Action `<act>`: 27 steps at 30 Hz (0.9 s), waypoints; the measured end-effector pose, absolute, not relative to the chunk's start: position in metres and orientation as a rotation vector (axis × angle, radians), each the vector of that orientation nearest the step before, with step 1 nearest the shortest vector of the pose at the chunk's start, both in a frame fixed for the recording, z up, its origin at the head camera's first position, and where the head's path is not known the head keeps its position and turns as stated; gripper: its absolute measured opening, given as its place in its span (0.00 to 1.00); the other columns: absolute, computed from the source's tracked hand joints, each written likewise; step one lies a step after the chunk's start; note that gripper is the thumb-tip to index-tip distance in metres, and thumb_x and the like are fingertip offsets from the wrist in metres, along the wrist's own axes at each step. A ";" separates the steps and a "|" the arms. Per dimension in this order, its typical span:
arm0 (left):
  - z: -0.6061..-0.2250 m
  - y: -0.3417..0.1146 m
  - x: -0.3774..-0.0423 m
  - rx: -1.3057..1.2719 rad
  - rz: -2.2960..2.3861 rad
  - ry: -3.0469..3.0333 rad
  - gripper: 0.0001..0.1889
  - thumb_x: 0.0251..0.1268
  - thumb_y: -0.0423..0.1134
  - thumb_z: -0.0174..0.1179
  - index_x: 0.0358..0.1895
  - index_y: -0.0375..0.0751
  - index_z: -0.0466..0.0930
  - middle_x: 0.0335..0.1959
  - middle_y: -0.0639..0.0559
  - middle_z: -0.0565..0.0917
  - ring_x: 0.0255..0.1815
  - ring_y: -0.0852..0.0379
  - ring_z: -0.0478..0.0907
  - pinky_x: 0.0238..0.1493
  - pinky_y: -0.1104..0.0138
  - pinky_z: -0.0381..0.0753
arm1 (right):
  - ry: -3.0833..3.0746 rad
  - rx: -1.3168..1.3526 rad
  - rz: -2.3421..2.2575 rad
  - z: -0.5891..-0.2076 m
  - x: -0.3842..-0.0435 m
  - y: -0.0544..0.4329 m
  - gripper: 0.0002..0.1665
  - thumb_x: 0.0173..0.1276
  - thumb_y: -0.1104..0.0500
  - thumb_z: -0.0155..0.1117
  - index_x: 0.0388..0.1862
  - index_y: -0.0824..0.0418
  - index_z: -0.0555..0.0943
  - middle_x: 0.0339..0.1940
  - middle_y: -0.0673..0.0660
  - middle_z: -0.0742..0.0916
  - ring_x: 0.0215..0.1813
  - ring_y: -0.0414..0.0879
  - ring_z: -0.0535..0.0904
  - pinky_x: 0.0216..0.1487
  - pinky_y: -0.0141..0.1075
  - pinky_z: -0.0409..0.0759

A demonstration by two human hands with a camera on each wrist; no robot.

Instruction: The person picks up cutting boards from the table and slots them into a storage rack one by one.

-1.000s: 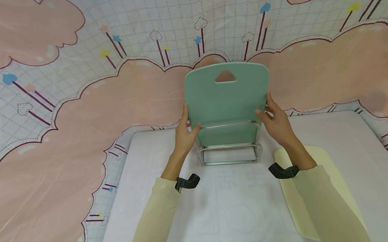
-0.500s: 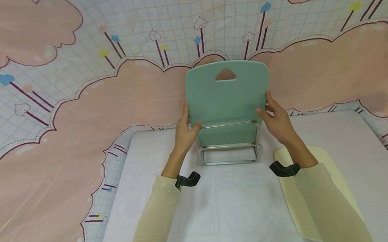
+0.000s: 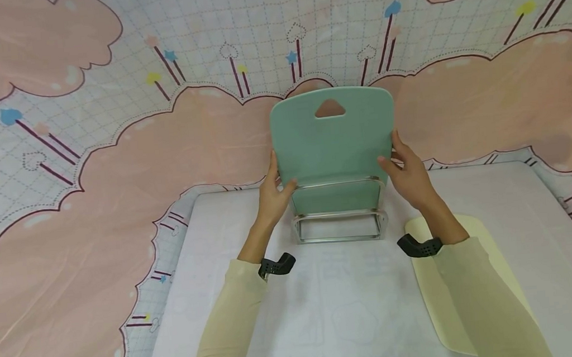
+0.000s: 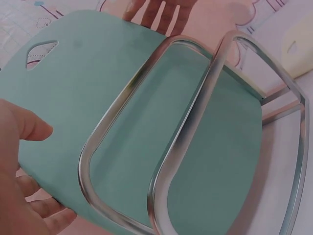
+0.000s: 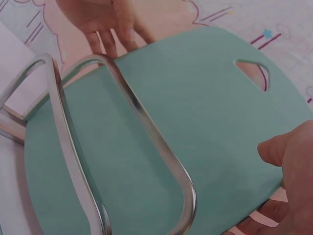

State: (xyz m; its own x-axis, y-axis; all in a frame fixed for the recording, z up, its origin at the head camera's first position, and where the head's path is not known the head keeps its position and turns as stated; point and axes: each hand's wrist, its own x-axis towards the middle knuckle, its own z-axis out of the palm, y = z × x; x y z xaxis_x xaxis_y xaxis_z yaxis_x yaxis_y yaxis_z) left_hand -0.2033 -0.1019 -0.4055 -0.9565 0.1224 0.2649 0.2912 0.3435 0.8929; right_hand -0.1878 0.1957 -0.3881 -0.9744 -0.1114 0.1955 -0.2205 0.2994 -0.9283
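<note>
A light green cutting board with a handle hole near its top stands nearly upright in a silver metal rack. Its lower part sits behind the rack's front bars. My left hand holds the board's left edge, thumb on the front face and fingers reaching behind. On the opposite edge my right hand grips the same way. In the left wrist view the left thumb lies over the green face; the right thumb does likewise in the right wrist view.
A pale yellow cutting board lies flat on the white table at the right, partly beneath my right forearm. Behind the table hangs a peach and white patterned cloth. Black wrist cameras sit on both wrists.
The green board has risen very slightly and shifted a touch to the left, with my right hand rising a little too. Both hands keep their hold; the rack stays in place.
</note>
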 end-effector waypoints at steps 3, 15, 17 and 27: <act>-0.405 -0.101 -0.204 -0.381 -1.677 -2.449 0.42 0.66 0.31 0.55 0.77 0.38 0.39 0.77 0.48 0.46 0.72 0.46 0.55 0.67 0.57 0.59 | -2.427 0.335 1.826 -0.389 -0.189 0.195 0.43 0.76 0.58 0.51 0.77 0.54 0.36 0.77 0.60 0.48 0.72 0.61 0.55 0.68 0.55 0.56; -0.407 -0.101 -0.205 -0.379 -1.681 -2.423 0.41 0.67 0.30 0.55 0.76 0.35 0.38 0.77 0.45 0.45 0.73 0.45 0.53 0.67 0.57 0.60 | -2.428 0.347 1.822 -0.389 -0.188 0.191 0.46 0.76 0.58 0.51 0.78 0.54 0.33 0.78 0.61 0.46 0.73 0.63 0.52 0.69 0.55 0.53; -0.407 -0.101 -0.205 -0.386 -1.674 -2.418 0.41 0.67 0.30 0.56 0.76 0.34 0.38 0.77 0.44 0.45 0.72 0.45 0.54 0.67 0.56 0.60 | -2.431 0.338 1.823 -0.388 -0.187 0.190 0.46 0.76 0.57 0.51 0.78 0.54 0.33 0.78 0.60 0.46 0.73 0.63 0.52 0.69 0.54 0.53; -0.409 -0.102 -0.202 -0.386 -1.641 -2.416 0.41 0.67 0.32 0.56 0.76 0.33 0.39 0.74 0.39 0.52 0.68 0.41 0.59 0.65 0.50 0.60 | -2.461 0.285 1.788 -0.391 -0.187 0.192 0.45 0.76 0.57 0.51 0.78 0.54 0.34 0.77 0.63 0.50 0.73 0.62 0.53 0.68 0.56 0.55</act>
